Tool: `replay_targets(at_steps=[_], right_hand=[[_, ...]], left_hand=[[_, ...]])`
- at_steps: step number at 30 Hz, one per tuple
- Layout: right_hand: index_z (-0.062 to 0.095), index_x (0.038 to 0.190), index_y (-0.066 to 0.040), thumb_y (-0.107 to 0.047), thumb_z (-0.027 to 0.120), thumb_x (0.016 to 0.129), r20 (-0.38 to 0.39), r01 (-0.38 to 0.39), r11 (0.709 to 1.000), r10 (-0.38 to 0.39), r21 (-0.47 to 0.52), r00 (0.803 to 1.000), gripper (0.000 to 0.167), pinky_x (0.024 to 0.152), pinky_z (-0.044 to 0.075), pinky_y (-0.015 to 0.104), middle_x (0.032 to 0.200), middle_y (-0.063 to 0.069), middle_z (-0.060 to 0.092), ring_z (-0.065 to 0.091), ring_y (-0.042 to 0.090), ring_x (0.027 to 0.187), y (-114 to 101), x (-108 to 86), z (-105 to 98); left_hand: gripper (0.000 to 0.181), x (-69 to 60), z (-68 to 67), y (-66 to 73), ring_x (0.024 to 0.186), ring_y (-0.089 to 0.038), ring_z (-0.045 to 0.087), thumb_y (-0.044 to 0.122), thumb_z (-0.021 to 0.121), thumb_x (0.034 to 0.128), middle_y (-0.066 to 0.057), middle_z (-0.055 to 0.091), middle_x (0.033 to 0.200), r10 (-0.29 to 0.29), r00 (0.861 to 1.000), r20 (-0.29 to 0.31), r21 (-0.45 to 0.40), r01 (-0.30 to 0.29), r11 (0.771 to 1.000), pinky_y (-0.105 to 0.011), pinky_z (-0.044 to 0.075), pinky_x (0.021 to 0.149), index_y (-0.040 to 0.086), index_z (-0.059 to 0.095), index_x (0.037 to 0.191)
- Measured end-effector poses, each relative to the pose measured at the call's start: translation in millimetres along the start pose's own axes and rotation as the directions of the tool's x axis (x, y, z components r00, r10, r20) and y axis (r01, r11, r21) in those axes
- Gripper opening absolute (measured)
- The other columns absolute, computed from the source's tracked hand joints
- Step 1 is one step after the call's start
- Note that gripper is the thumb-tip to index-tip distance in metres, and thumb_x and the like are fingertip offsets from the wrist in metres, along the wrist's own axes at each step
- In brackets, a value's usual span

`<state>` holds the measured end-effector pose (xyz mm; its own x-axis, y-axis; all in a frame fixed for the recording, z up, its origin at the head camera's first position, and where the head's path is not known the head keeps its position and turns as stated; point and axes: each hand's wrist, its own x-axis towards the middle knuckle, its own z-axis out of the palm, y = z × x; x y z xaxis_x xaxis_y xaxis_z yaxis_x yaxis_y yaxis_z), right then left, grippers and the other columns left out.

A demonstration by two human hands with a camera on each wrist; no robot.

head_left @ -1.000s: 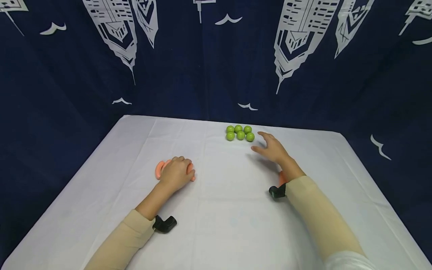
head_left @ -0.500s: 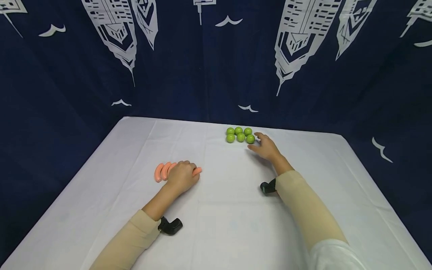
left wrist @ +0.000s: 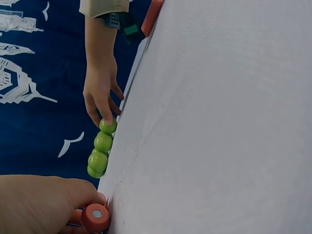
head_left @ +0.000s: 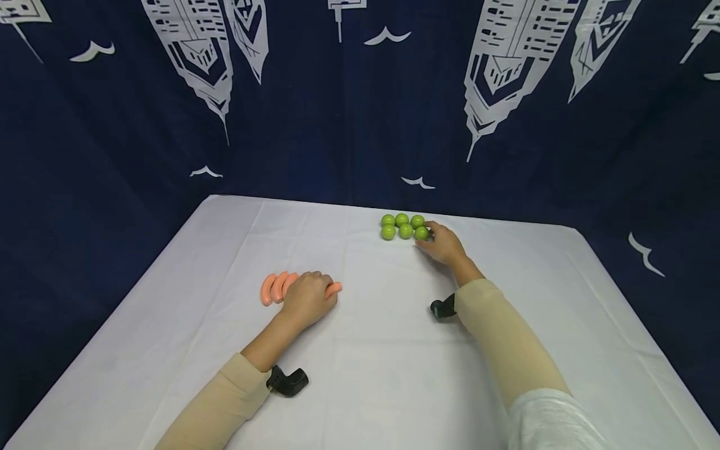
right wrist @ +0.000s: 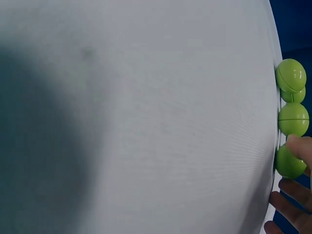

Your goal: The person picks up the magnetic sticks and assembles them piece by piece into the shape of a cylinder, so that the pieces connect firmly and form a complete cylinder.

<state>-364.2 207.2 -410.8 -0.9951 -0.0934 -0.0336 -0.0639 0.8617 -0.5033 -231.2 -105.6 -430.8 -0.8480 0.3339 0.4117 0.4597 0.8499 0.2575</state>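
Observation:
Curled over the right end of a row of orange sausage-like pieces (head_left: 277, 287), my left hand (head_left: 306, 301) grips one piece (head_left: 334, 289), whose end sticks out past the thumb. In the left wrist view, the round end of a piece (left wrist: 95, 218) shows beside the thumb of that hand (left wrist: 43, 201). Several green balls (head_left: 405, 231) lie in two rows near the far edge. My right hand (head_left: 444, 245) pinches the near right ball (head_left: 421, 233); in the right wrist view its thumb lies on that ball (right wrist: 289, 161), other fingers (right wrist: 292, 204) beside it.
White cloth covers the table (head_left: 382, 375), and a dark blue curtain (head_left: 337, 137) with white prints hangs behind its far edge. An orange object (left wrist: 152, 17) shows beside the right sleeve in the left wrist view.
My right hand has moved left to the green balls and its fingers have closed on the nearest one. My left hand has shifted slightly right, with one orange piece turned and sticking out.

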Motion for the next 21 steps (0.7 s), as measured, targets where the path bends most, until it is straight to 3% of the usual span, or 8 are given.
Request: replay_targets(at_steps=[11, 21], right_hand=[[0.049, 0.131, -0.003, -0.024, 0.064, 0.093, -0.113, -0.044, 0.998, 0.038, -0.046, 0.993, 0.046, 0.094, 0.043, 0.048, 0.114, 0.02, 0.062, 0.057, 0.036, 0.102, 0, -1.8, 7], [0.048, 0.122, -0.003, -0.025, 0.067, 0.088, -0.114, -0.013, 0.998, 0.02, 0.062, 0.993, 0.045, 0.09, 0.043, 0.047, 0.112, 0.021, 0.061, 0.056, 0.035, 0.098, 0, -11.0, 3]], left_hand=[[0.018, -0.1, 2.2, 2.6, 0.059, -0.02, 0.05, 0.008, 0.066, 0.0778, 0.002, 0.045, 0.06, -0.006, 1.0, 0.031, 0.006, 0.005, 1.0, -0.03, 0.041, 0.056, 0.013, 0.056, 0.064], [0.009, 2.5, 1.1, 7.4, 0.062, -0.019, 0.05, 0.012, 0.066, 0.0789, 0.002, 0.048, 0.063, -0.018, 0.998, 0.061, 0.009, 0.017, 1.0, -0.029, 0.041, 0.054, 0.011, 0.061, 0.071]])
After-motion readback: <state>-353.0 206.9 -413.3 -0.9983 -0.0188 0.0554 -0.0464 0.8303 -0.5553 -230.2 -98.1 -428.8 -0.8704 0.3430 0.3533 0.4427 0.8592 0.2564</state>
